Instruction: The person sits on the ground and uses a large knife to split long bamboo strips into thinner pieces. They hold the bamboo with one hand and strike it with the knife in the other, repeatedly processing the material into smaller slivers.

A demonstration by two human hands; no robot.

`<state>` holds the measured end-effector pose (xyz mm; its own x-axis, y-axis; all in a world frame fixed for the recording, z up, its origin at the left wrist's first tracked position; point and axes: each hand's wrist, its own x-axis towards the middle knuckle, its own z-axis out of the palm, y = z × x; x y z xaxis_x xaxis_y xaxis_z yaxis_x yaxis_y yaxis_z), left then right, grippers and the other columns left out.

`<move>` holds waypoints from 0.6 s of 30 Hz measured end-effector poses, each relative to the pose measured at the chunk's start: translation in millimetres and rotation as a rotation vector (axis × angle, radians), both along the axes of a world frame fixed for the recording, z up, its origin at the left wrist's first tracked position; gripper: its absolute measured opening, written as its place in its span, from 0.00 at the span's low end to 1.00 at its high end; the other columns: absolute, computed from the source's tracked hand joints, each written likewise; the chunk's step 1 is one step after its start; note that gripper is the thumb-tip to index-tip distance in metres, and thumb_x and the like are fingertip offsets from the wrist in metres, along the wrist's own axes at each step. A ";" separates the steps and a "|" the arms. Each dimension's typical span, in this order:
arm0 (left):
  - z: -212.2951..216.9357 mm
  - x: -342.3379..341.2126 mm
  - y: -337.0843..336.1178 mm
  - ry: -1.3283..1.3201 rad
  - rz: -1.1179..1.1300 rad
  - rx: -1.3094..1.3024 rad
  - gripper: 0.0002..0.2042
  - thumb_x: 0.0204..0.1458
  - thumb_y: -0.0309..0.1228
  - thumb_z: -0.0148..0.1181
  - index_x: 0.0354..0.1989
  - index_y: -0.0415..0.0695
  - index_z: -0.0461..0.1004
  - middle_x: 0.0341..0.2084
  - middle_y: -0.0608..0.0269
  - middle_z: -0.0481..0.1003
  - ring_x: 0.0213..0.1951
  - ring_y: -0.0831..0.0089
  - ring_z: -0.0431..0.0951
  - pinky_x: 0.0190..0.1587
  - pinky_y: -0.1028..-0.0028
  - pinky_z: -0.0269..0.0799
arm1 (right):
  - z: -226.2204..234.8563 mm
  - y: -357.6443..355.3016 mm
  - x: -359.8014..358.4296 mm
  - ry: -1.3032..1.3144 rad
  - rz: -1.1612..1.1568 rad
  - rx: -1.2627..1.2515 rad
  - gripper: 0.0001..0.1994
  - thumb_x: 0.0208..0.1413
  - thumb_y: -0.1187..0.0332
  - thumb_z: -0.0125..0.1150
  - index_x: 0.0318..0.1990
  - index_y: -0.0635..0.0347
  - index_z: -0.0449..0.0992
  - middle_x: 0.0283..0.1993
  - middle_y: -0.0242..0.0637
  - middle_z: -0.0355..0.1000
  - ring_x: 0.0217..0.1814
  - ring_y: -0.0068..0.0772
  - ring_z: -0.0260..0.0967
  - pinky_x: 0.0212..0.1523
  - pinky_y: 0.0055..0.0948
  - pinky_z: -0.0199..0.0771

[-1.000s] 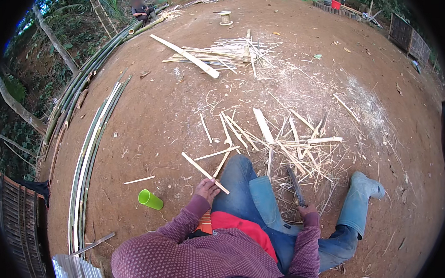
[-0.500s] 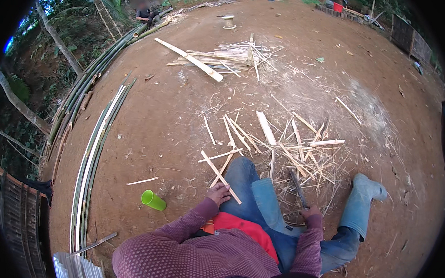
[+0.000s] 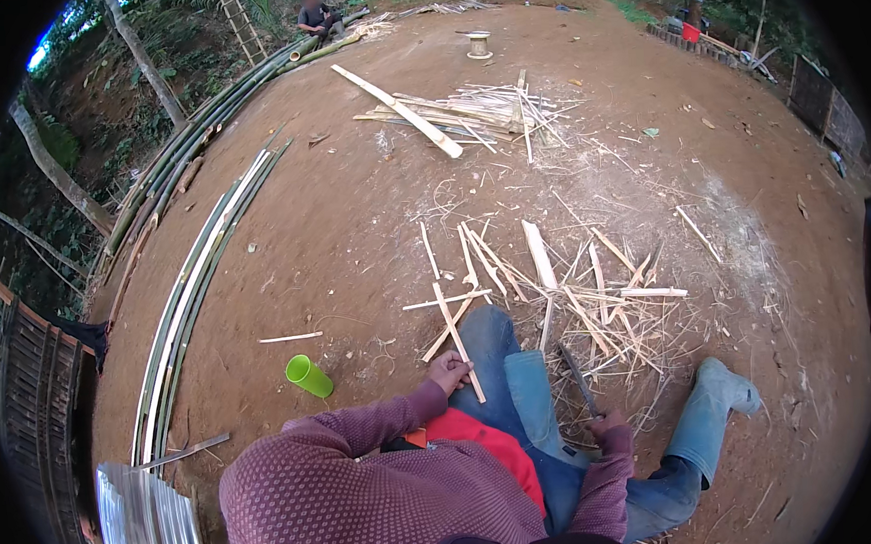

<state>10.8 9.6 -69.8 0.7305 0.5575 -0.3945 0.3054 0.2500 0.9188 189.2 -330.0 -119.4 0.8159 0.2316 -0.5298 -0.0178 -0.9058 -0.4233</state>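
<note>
My left hand (image 3: 449, 372) is closed on a pale bamboo strip (image 3: 451, 320) beside my left knee. The strip points away from me, its near end sticking out past my fingers over the thigh. My right hand (image 3: 611, 424) grips the handle of a long dark-bladed knife (image 3: 577, 381), held low between my legs with the blade pointing forward and a little left. Past the knee, more cut strips lie on the soil, one of them a crosswise strip (image 3: 446, 300). A pile of split pieces and shavings (image 3: 607, 313) spreads in front of the blade.
A green cup (image 3: 309, 376) stands tilted-looking at my left, near long bamboo slats (image 3: 197, 273). Corrugated metal sheeting (image 3: 145, 518) lies at lower left. Farther off are a bamboo heap (image 3: 487, 114), a spool (image 3: 479, 46) and a seated person (image 3: 320, 19).
The whole scene has shifted slightly to the right in view. The strip in my left hand has swung to a more upright angle. My right hand still holds the knife low.
</note>
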 end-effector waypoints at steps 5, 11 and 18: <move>-3.8 0.8 0.5 -0.015 -0.023 0.053 0.07 0.48 0.30 0.60 0.30 0.45 0.67 0.19 0.71 0.71 0.19 0.84 0.71 0.19 0.83 0.63 | -26.5 -3.5 7.9 0.074 -0.045 0.001 0.19 0.36 0.61 0.68 0.34 0.64 0.76 0.23 0.41 0.73 0.23 0.31 0.73 0.27 0.29 0.73; 2.3 3.6 -4.6 -0.009 -0.057 0.098 0.08 0.48 0.31 0.60 0.30 0.45 0.67 0.20 0.70 0.72 0.20 0.83 0.72 0.19 0.84 0.63 | -28.2 -8.6 11.7 0.003 -0.092 -0.079 0.18 0.34 0.60 0.68 0.32 0.64 0.77 0.26 0.43 0.75 0.27 0.35 0.74 0.31 0.32 0.73; 0.5 3.1 -4.6 -0.004 -0.045 0.099 0.07 0.49 0.30 0.59 0.29 0.44 0.66 0.19 0.71 0.71 0.19 0.84 0.71 0.19 0.83 0.61 | 26.6 6.4 -0.9 0.006 -0.032 -0.117 0.20 0.34 0.57 0.68 0.31 0.64 0.78 0.30 0.44 0.76 0.32 0.40 0.75 0.36 0.34 0.73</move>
<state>13.9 5.0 -69.4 0.7572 0.5602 -0.3359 0.3103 0.1440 0.9397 188.4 -323.5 -92.8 0.8186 0.1421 -0.5565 -0.0493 -0.9479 -0.3146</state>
